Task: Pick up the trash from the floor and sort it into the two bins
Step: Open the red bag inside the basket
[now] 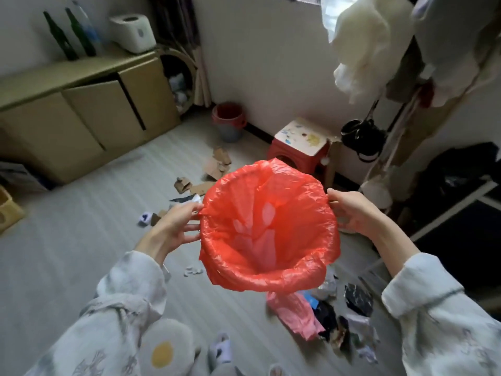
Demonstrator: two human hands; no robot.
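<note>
Both hands up at mid-frame: left hand (173, 226) pinches the left rim of the round bin lined with a crinkled red plastic bag (268, 226), right hand (352, 213) grips the right rim, bin held above the floor (mouth facing camera). Near right on the grey floor (81, 240): pile of pink, black and silver plastic wrappers (325, 316). Farther, centre: torn brown cardboard scraps (214, 169). Far, by the wall: small blue bin with red liner (229, 122); to its right, a red plastic stool (299, 151).

left hand (173, 226), right hand (352, 213), fingers curled, gripping
</note>
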